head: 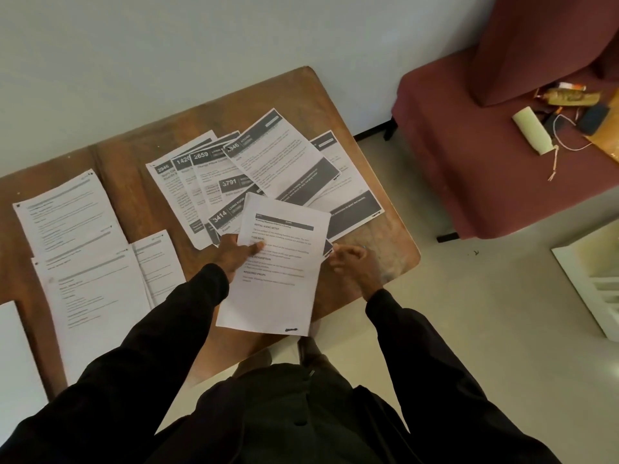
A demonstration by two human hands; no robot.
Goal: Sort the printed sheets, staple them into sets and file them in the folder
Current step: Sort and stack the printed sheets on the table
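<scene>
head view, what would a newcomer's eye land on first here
First, the white text sheet that the person's left grip holds over the near edge of the wooden table. Behind it, a fan of printed sheets with bold dark number headers spreads across the table's right half. At upper right, a maroon chair carries a white roll and small clutter.

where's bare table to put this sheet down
The table is bare along its far edge behind the fanned sheets, in the strip between them and the left piles, and at the near right corner by the right hand. The middle is crowded.
</scene>
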